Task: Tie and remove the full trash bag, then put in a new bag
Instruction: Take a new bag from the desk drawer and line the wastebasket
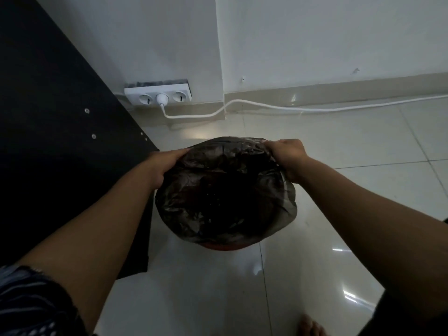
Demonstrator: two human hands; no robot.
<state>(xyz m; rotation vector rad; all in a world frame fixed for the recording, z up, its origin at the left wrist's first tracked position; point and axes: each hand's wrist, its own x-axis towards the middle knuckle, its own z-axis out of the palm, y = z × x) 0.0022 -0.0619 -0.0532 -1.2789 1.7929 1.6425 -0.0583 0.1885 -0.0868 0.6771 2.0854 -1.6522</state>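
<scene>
Your left hand [162,166] grips the near-left edge of the trash bag [223,190], fingers curled over the plastic; your right hand [287,156] pinches a fold of it at the far-right edge. Between them the dark, thin plastic is stretched across the mouth of the bin [223,246], of which only a reddish sliver shows at the near side. The bin stands on the tiled floor [339,190], just beside the dark cabinet [60,129] on your left and near the wall corner, where a power strip [157,94] and its white cable [266,107] lie.

As for progress, it is hard to tell which bag this is. The plastic looks crumpled and spread over the rim rather than gathered, and no knot shows. If it is the full bag, you are only beginning: gather, tie, lift out, reline. If it is the new one, you are near the end, seating it over the rim. No second bag is in view.
</scene>
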